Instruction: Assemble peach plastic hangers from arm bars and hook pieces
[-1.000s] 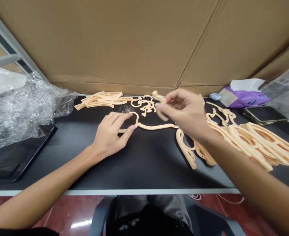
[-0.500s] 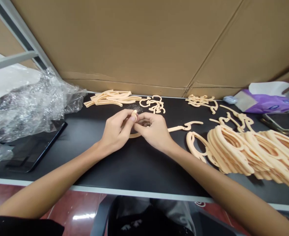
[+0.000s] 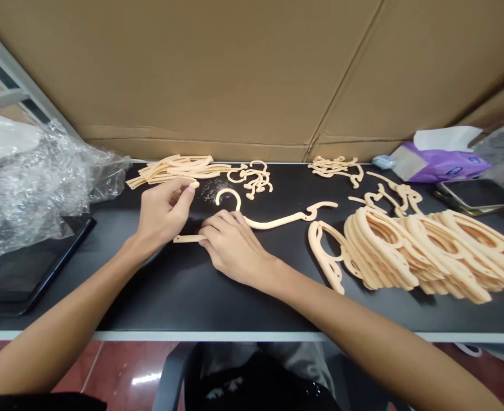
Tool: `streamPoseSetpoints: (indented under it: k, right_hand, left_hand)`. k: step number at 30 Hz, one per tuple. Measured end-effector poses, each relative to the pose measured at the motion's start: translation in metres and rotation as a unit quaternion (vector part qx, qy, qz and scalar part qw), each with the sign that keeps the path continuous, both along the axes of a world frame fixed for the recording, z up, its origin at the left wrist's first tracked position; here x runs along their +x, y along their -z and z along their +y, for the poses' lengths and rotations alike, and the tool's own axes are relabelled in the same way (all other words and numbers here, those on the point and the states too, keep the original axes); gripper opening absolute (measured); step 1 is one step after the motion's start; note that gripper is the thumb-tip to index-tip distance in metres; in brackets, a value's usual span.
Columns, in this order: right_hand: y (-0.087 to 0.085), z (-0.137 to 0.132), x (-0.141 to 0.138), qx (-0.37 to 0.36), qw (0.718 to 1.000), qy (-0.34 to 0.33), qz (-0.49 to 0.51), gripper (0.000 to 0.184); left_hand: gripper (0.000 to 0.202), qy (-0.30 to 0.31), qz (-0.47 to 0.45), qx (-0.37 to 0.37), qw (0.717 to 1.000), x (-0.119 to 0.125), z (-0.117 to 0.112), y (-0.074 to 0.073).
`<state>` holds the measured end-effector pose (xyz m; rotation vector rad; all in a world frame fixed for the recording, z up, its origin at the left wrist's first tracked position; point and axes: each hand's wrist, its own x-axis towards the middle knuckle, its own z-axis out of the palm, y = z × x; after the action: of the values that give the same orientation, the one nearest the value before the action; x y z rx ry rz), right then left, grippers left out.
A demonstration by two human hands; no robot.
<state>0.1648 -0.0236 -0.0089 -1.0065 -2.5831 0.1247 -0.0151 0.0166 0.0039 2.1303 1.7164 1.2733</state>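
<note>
Cream hanger (image 3: 275, 223): lying on the desk (image 3: 252, 308) near the middle of the frame, hook (image 3: 228, 191) curving upward, one long arm running right to a jointed end piece (image 3: 320, 206), a straight bar (image 3: 187, 238) showing at left. Right hand (image 3: 237, 245) lies over the spot where hook and arms meet, fingers bent down onto it; whether its grip is closed around the part or only bearing on it, I cannot tell (the knuckles hide the joint from where I stand). Left hand (image 3: 166, 208), left of centre, is raised just above the bar's outer end; its grip is narrow, thumb and forefinger pinching a small cream piece (image 3: 194, 185).

Behind the hands: scattered white specks (image 3: 213, 189), a heap of strips (image 3: 178, 168) to the left, a cluster of hooks (image 3: 258, 181) to the right. Farther right along the back, a pile of small parts (image 3: 335, 166). Right of frame: a row of folded hangers (image 3: 382, 251), leaning and overlapping, with loose parts (image 3: 406, 197) behind them, then a phone (image 3: 483, 197) and a purple tissue pack (image 3: 440, 162). Left of frame: bubble wrap (image 3: 41, 171) partly covering a dark tablet (image 3: 33, 274). Cardboard (image 3: 217, 74) backs everything.
</note>
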Motion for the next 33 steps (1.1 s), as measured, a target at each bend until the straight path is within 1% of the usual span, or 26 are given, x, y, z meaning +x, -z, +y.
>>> streamPoseSetpoints:
  k: [3, 6, 9, 13, 15, 19, 24, 29, 33]
  right_hand:
    - [0.001, 0.006, 0.004, 0.053, 0.998, 0.008, -0.012, 0.024]
    - [0.001, 0.013, 0.009, 0.070, 0.997, 0.006, -0.031, 0.022]
    - [0.000, 0.021, 0.014, 0.066, 0.997, 0.006, -0.036, 0.023]
    - [0.000, 0.030, 0.019, 0.046, 0.998, 0.018, -0.037, 0.031]
    - [0.001, 0.032, 0.021, 0.035, 0.998, 0.030, -0.035, 0.031]
    - [0.002, 0.031, 0.020, 0.029, 0.998, 0.055, -0.027, 0.031]
    - [0.002, 0.030, 0.019, 0.030, 0.997, 0.074, -0.020, 0.031]
    - [0.003, 0.033, 0.020, 0.033, 0.994, 0.102, -0.019, 0.035]
    - [0.005, 0.032, 0.021, 0.040, 0.994, 0.101, -0.018, 0.034]
  left_hand:
    - [0.023, 0.002, -0.006, -0.011, 1.000, -0.001, 0.003, 0.002]
    - [0.022, 0.023, -0.021, -0.034, 0.999, -0.004, 0.005, 0.002]
    - [0.023, 0.043, 0.006, -0.064, 0.997, -0.006, 0.006, 0.001]
    - [0.026, 0.074, 0.042, -0.101, 0.991, -0.007, 0.005, -0.003]
    - [0.026, 0.095, 0.052, -0.120, 0.987, -0.007, 0.004, -0.005]
    - [0.026, 0.114, 0.072, -0.146, 0.980, -0.010, 0.006, -0.009]
    - [0.024, 0.136, 0.047, -0.162, 0.976, -0.018, 0.011, -0.014]
    - [0.025, 0.171, 0.007, -0.227, 0.959, -0.022, 0.012, -0.017]
    - [0.023, 0.180, 0.000, -0.229, 0.957, -0.023, 0.013, -0.017]
